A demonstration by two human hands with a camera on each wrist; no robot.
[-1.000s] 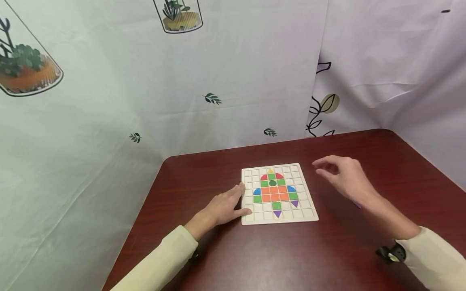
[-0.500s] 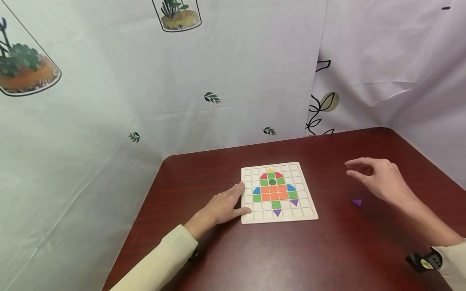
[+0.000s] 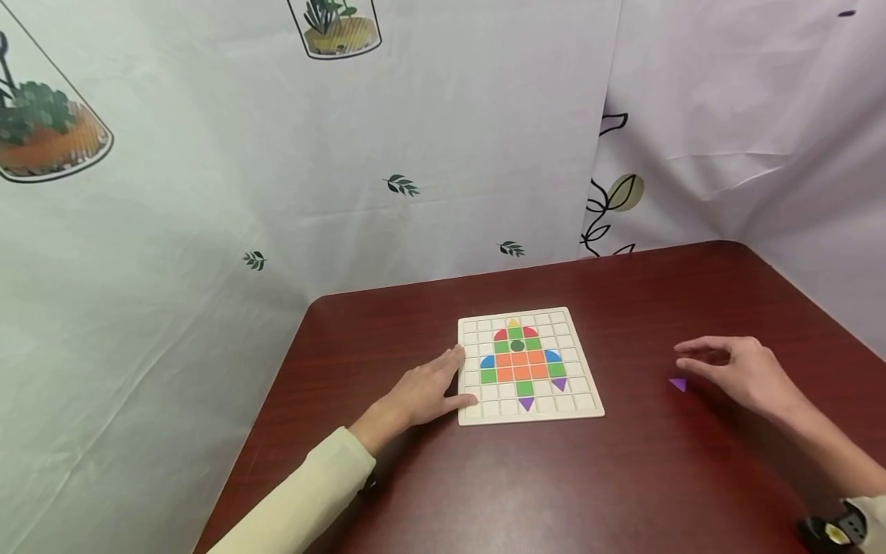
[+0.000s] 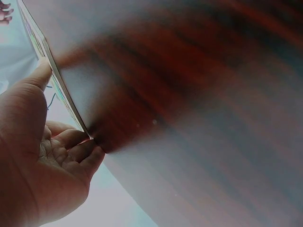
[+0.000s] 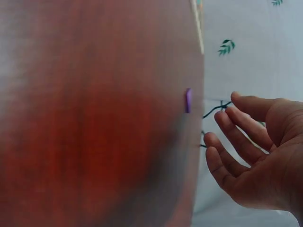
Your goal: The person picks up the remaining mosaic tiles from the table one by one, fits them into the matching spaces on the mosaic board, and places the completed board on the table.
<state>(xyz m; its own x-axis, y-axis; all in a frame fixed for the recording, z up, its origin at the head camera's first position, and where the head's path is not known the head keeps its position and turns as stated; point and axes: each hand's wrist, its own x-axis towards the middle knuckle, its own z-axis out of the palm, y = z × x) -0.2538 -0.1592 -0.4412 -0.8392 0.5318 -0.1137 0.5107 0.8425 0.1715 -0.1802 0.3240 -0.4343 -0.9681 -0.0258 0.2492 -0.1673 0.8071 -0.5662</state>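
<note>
A cream square grid board (image 3: pixel 583 403) lies on the table in the head view, holding a rocket-like pattern of coloured tiles. Orange squares (image 3: pixel 522 366) form its middle, and two purple triangles (image 3: pixel 527 404) point toward me at its lower end. My left hand (image 3: pixel 425 391) rests at the board's left edge, thumb over the near corner area, fingers straight along the side. A loose purple triangle tile (image 3: pixel 680 384) lies on the table right of the board. Just above and right of it hovers my right hand (image 3: pixel 747 373), thumb and fingers slightly bent, apart from the tile (image 5: pixel 188 100).
The dark red-brown wooden table (image 3: pixel 484 485) has a rounded far-left corner. Behind it hangs a pale cloth backdrop (image 3: pixel 443 115) printed with leaves and hanging plants. A dark wrist device (image 3: pixel 834 529) sits at the right sleeve.
My right hand has moved right, away from the board, then down toward the loose purple triangle, which came into fuller view. My left hand and the board stay in place.
</note>
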